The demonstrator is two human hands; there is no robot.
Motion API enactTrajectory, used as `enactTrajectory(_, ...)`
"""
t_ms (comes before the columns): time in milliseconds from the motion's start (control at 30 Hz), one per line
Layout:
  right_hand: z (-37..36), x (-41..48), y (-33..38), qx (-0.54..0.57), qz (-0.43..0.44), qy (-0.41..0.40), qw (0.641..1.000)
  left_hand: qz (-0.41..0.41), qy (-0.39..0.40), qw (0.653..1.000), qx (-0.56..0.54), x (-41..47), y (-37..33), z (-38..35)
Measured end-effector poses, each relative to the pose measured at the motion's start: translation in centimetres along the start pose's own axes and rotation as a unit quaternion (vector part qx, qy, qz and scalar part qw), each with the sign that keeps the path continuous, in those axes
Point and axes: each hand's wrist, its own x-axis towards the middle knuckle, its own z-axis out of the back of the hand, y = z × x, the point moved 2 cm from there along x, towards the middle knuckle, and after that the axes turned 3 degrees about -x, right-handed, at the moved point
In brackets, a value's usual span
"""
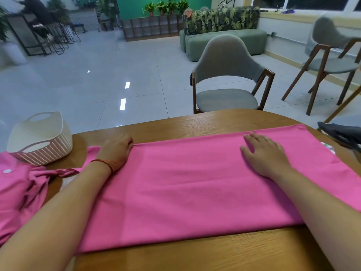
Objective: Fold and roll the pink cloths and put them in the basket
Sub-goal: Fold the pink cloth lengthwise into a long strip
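A large pink cloth [185,184], folded into a wide band, lies flat across the wooden table [195,253]. My left hand [115,148] rests at the cloth's far left edge, its fingers curled over the fold and pinching it. Flat on the cloth near its far right part lies my right hand [265,155], fingers straight and spread. A white woven basket [39,139] stands tilted at the table's far left corner, nothing visible inside. More pink cloth [21,188] lies crumpled at the left, below the basket.
A grey chair [226,75] with wooden arms stands just beyond the table's far edge. Another chair [330,55] is at the right. A dark object [341,133] lies at the table's right edge. Tiled floor stretches beyond.
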Motion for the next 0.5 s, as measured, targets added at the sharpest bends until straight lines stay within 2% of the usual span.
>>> enactTrajectory(67, -0.1, 0.0, 0.1, 0.0, 0.002, 0.008, 1.0, 0.011, 0.005, 1.0, 0.013, 0.0, 0.3, -0.2)
enactTrajectory(200, 0.5, -0.2, 0.8, -0.022, -0.015, 0.043, 0.999, 0.101, -0.007, 0.99, 0.101, 0.1, 0.2, 0.5)
enactTrajectory(300, 1.3, -1.1, 4.6, -0.045, 0.027, 0.033, 0.998, 0.114, -0.025, 0.993, 0.002, -1.0, -5.9, 1.4)
enactTrajectory(367, 1.3, -2.1, 9.4, -0.002, 0.122, 0.06, 0.991, 0.092, 0.061, 0.99, -0.087, -2.7, -11.7, 1.0)
enactTrajectory(433, 0.6, -2.9, 13.6, 0.019, 0.209, 0.097, 0.973, 0.074, 0.137, 0.986, -0.059, -4.1, -14.7, -0.1)
enactTrajectory(500, -0.2, -2.9, 15.1, 0.006, 0.237, 0.106, 0.966, 0.079, 0.182, 0.979, -0.034, -4.7, -14.1, -0.4)
